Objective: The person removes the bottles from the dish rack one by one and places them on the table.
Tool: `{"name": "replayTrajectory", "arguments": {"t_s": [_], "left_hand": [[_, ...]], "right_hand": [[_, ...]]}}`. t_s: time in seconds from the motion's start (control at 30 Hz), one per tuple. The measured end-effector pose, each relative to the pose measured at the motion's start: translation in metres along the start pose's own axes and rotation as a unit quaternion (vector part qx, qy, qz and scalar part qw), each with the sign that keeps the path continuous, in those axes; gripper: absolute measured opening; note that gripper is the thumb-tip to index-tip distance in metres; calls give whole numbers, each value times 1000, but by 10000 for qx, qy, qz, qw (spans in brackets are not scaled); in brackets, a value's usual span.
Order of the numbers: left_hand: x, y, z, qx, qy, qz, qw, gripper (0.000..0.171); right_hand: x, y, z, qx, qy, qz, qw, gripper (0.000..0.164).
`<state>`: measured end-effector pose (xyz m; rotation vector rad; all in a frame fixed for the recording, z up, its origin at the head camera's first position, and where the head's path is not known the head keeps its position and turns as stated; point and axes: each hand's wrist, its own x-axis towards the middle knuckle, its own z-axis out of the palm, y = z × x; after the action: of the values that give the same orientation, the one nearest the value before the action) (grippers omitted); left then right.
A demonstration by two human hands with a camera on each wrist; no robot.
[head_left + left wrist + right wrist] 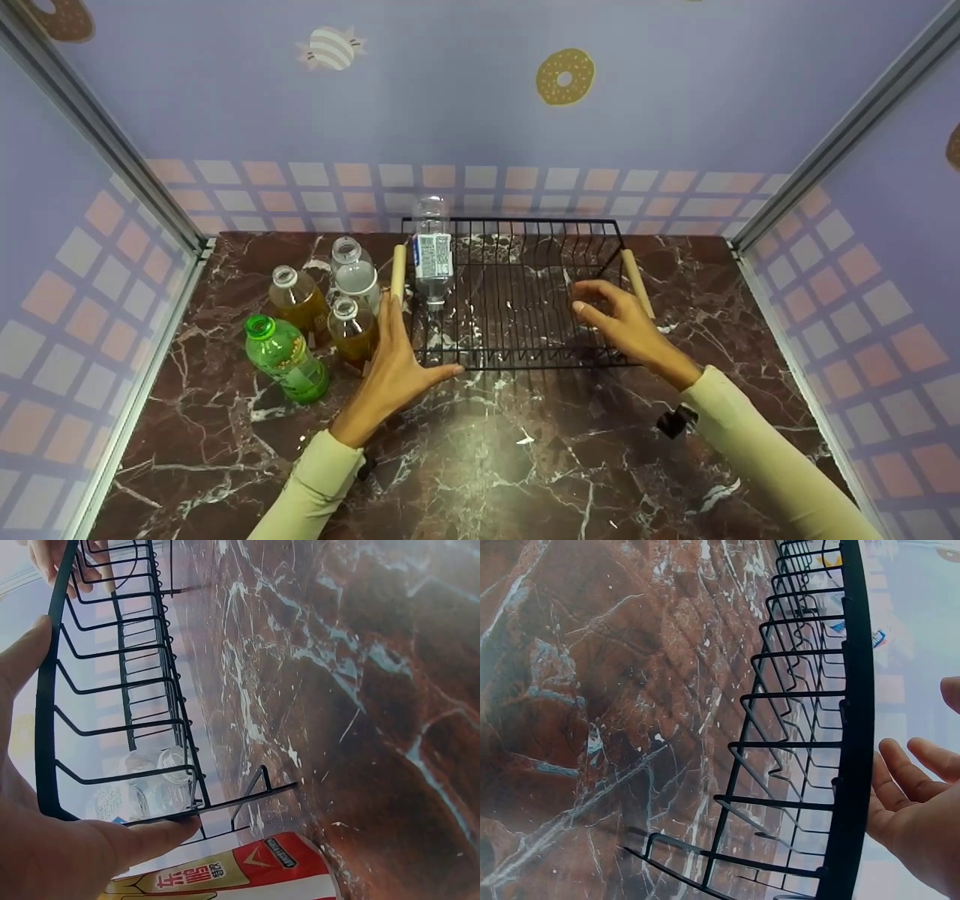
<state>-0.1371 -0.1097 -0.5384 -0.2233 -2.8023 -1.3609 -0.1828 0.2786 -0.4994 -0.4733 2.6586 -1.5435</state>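
A black wire dish rack [525,367] with wooden handles stands on the marbled surface. Inside its left end lies a clear plastic bottle [433,259], neck toward me. My left hand [390,367] is spread at the rack's front left corner; its thumb touches the front rim and its straight fingers lie along the left side. Over the right part of the rack hovers my right hand [622,322], fingers loosely bent with nothing between them. In the right wrist view, this hand [919,802] shows behind the black rim.
Left of the rack stand a green bottle [289,364], two bottles of amber liquid [298,300] [351,334] and a clear bottle [354,274] with a pale label. Patterned walls [480,90] enclose the back and both sides of the marbled surface [510,465].
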Motion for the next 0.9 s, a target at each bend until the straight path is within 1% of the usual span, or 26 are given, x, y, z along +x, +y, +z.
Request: {"name": "replayTrajectory", "arguments": {"t_s": [0.33,0.53,0.67,0.9], "left_hand": [[-2,0,1,-99,6,-271,9996,160],[-2,-1,1,-219,32,-234,9995,159],[-2,-2,1,-296,30,-214,9993,157],[-3,-3,0,-276,60,-167,9995,156]], "right_hand": [[7,-2,0,49,-93,-49,9999,43],[14,-8,-2,-173,-61,-120,9998,41],[21,-14,-3,-348,-126,-141,9992,43],[34,-22,-1,-403,-345,77,9986,48]]}}
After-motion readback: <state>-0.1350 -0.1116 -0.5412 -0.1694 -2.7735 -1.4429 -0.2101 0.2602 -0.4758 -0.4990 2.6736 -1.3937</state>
